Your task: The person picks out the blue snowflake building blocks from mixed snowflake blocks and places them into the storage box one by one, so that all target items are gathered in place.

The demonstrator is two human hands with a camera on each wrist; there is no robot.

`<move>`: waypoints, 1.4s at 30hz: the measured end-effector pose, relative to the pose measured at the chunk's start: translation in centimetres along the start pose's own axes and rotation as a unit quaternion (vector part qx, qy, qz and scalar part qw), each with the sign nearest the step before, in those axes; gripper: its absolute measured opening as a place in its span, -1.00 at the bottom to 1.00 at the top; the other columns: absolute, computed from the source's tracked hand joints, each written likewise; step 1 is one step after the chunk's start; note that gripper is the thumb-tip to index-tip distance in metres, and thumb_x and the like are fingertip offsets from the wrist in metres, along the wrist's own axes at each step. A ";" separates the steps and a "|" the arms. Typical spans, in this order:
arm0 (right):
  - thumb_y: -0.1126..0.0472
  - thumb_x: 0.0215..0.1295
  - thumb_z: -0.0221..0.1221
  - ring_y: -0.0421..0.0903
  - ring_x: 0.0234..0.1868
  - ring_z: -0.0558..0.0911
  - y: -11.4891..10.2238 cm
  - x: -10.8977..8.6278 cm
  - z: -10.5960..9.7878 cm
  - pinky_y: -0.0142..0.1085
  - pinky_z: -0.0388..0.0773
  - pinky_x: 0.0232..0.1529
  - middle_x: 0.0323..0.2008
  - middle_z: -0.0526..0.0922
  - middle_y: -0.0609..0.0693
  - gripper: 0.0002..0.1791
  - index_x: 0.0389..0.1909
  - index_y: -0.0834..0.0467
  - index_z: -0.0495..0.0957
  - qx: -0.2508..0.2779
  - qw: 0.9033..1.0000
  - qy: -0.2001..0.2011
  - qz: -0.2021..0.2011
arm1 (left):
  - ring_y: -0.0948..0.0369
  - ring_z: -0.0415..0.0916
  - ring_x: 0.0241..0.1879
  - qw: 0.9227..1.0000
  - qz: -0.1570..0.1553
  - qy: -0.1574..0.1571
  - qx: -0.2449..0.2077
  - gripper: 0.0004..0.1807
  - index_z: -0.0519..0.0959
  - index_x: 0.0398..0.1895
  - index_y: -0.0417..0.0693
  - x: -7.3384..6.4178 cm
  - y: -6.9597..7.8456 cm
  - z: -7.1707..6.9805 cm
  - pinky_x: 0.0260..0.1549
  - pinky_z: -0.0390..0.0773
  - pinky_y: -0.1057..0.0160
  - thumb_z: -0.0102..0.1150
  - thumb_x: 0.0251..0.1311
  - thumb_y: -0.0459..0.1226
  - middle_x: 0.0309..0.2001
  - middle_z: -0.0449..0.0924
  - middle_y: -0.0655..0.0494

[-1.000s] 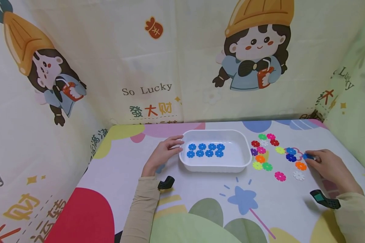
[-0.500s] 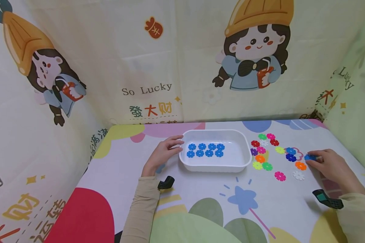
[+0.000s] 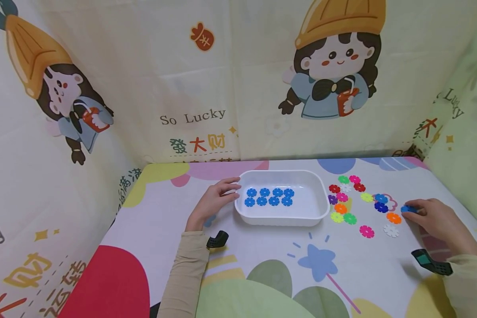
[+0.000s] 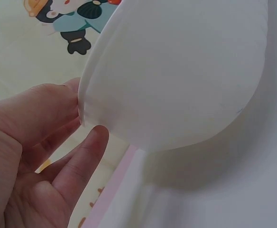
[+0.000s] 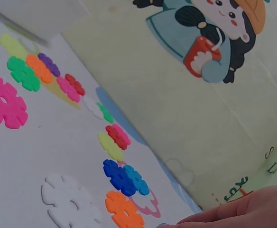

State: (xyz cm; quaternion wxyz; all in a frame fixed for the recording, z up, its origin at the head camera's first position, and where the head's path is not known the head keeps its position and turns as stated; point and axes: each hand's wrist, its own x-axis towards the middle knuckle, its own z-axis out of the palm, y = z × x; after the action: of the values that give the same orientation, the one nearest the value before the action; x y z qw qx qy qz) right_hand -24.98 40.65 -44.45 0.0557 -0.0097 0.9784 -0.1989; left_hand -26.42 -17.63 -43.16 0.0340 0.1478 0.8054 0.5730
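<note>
In the head view a white plastic tray (image 3: 310,207) stands mid-table, holding several blue snowflake building discs (image 3: 274,201) in two rows. My left hand (image 3: 211,202) is at the tray's left end; its fairly straight fingers touch the rim and outer wall, as the left wrist view also shows. Far to the right, my right hand (image 3: 439,223) pinches a blue snowflake disc (image 3: 408,209) between thumb and fingers, close to the tabletop. Its fingers partly cover this disc, and only a sliver of blue shows in the right wrist view.
Between the tray and my right hand lie loose snowflake discs in many colours, among them an orange one (image 3: 394,218), a dark blue one (image 3: 380,207), a pink one (image 3: 367,231) and a white one (image 3: 391,230). A printed curtain (image 3: 254,88) hangs behind the table.
My right hand has shifted slightly right and towards me with the blue disc, which has turned from edge-on to flatter. The left hand and the tray stay put.
</note>
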 end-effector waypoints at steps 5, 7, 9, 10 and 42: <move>0.13 0.20 0.34 0.32 -0.23 0.45 -0.3 0.0 0.0 -0.09 0.68 -0.44 -0.14 0.36 0.51 -0.36 0.13 0.49 0.37 -0.001 1.000 0.011 0.005 | 0.02 0.47 0.21 1.000 0.002 -0.004 -0.006 -0.64 0.61 0.12 -0.14 0.0 -0.1 0.0 0.18 0.47 0.21 0.27 0.27 -0.28 0.36 0.34 0.19; 0.14 0.20 0.34 0.32 -0.24 0.44 -0.6 0.0 -0.1 -0.09 0.67 -0.44 -0.15 0.36 0.51 -0.35 0.14 0.50 0.36 -0.004 1.000 0.018 0.001 | 0.00 0.46 0.22 1.000 0.004 -0.005 -0.007 -0.64 0.60 0.12 -0.16 0.1 -0.1 -0.1 0.18 0.47 0.19 0.27 0.27 -0.28 0.36 0.34 0.16; 0.13 0.21 0.33 0.31 -0.24 0.43 -1.0 -0.1 -0.3 -0.10 0.66 -0.46 -0.16 0.37 0.50 -0.34 0.16 0.50 0.36 -0.009 1.000 0.026 -0.009 | 0.01 0.46 0.22 1.000 0.003 -0.004 -0.006 -0.64 0.61 0.12 -0.15 0.1 -0.2 -0.1 0.18 0.48 0.19 0.27 0.27 -0.27 0.36 0.34 0.16; 0.13 0.22 0.33 0.30 -0.25 0.42 -1.3 -0.1 -0.3 -0.12 0.64 -0.47 -0.17 0.38 0.49 -0.34 0.16 0.50 0.36 -0.011 0.999 0.032 -0.016 | 0.02 0.47 0.21 1.000 0.003 -0.004 -0.005 -0.64 0.61 0.12 -0.15 0.1 -0.2 -0.1 0.17 0.48 0.20 0.27 0.27 -0.27 0.36 0.34 0.16; 0.17 0.16 0.39 0.17 -0.20 0.53 -9.9 -0.4 -0.4 -0.51 0.49 -0.51 -0.15 0.55 0.25 -0.50 0.08 0.32 0.56 0.057 0.984 0.104 -0.134 | 0.00 0.46 0.22 1.000 0.000 -0.013 -0.006 -0.58 0.56 0.16 -0.25 -0.1 0.2 -0.1 0.18 0.48 0.18 0.25 0.28 -0.26 0.39 0.31 0.11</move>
State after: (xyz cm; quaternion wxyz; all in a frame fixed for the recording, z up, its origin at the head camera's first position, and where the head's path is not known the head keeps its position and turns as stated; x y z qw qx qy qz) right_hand -24.70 31.66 -40.21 -0.0731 -0.1172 0.9557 -0.2599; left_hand -26.35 -17.73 -42.93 0.0455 0.1547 0.8013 0.5761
